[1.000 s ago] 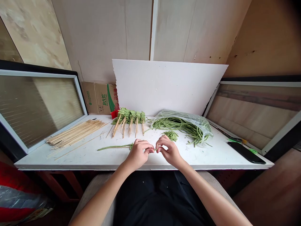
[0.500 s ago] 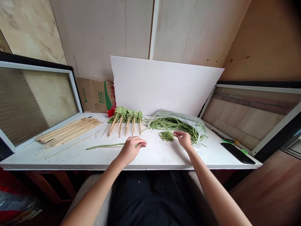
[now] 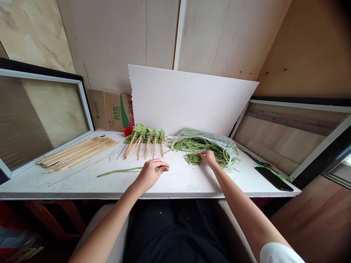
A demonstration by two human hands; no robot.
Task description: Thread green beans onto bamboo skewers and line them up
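Left hand (image 3: 149,174) fingers clamp a bean (image 3: 117,171); right hand (image 3: 208,157), grip unclear, touches cut pieces (image 3: 192,158). Skewers (image 3: 145,136) stacked; bag (image 3: 205,145) mostly full.

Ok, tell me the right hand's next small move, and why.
Probably bring the right hand over to the left hand, to pinch the bean end there. The left hand grips the long bean, much of it whole, while the right rests at the pile of short pieces.
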